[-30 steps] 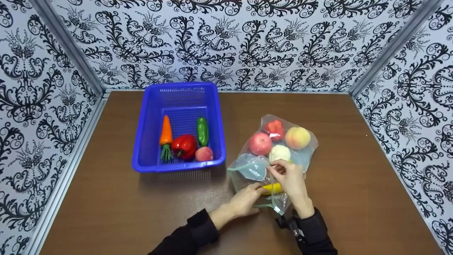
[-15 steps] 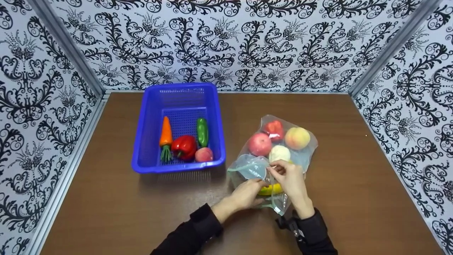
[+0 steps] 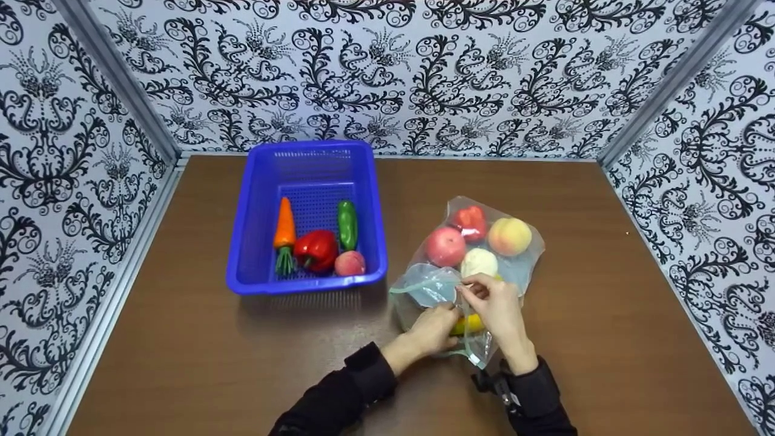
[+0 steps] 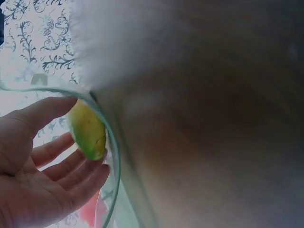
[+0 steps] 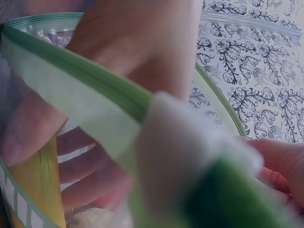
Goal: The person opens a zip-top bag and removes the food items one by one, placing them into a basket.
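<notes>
My left hand (image 3: 431, 330) reaches into the mouth of a clear zip bag (image 3: 525, 266) on the table. It holds a yellow banana (image 3: 470, 324) with a green tip. In the left wrist view the banana (image 4: 88, 129) lies between thumb and fingers, inside the green zip rim. My right hand (image 3: 499, 310) pinches the bag's upper edge and holds the mouth apart. Inside the bag are a red pepper (image 3: 470, 221), a pinkish round fruit (image 3: 445, 246), a yellow peach (image 3: 510, 236) and a whitish round item (image 3: 479, 263), partly covered by my right hand.
To the left stands a blue plastic basket (image 3: 239, 242). In it lie a carrot (image 3: 284, 224), a red bell pepper (image 3: 317, 249), a green cucumber-like vegetable (image 3: 347, 224) and a small peach (image 3: 350, 263). Patterned walls (image 3: 387, 72) close off the back and sides of the wooden table (image 3: 181, 339).
My left hand has moved forward and right, deeper into the bag with the banana. My right hand has kept its pinch on the bag's edge. The basket and its contents stay put.
</notes>
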Demonstrator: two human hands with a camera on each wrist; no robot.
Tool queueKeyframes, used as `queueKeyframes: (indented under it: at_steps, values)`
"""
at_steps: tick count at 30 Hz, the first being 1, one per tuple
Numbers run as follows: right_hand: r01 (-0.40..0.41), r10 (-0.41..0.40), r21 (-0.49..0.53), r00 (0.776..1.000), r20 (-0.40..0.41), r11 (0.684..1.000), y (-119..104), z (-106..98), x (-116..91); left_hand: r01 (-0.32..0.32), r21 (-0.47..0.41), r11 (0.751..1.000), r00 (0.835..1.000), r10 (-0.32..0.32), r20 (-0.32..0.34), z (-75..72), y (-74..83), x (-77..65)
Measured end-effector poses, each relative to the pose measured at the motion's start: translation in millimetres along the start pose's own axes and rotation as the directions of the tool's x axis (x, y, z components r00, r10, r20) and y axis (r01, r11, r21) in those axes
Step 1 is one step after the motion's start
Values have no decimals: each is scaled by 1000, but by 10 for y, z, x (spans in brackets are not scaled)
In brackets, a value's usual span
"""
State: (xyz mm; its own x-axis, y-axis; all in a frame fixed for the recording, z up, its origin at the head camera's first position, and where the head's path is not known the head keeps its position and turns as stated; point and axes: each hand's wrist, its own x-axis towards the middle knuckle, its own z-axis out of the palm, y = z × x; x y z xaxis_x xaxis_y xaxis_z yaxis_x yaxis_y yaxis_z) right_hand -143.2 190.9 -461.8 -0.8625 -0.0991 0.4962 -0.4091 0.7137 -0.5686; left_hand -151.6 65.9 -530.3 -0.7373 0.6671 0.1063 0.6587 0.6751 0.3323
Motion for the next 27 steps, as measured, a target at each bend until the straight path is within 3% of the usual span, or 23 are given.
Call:
queueKeyframes:
  at_steps: [6, 18, 27]
  values:
    - [4, -4, 0, 1000, -7, 1000, 4, -2, -5, -15, 69, 998, 1000, 16, -16, 24, 49, 30]
    - [-39, 39, 3, 999, 5, 999, -4, -18, -10, -1, -28, 1000, 998, -1, -57, -66, 35, -44]
    - [-55, 55, 21, 998, 13, 998, -14, -37, -7, -36, -69, 997, 994, 29, -102, -281, 1, -238]
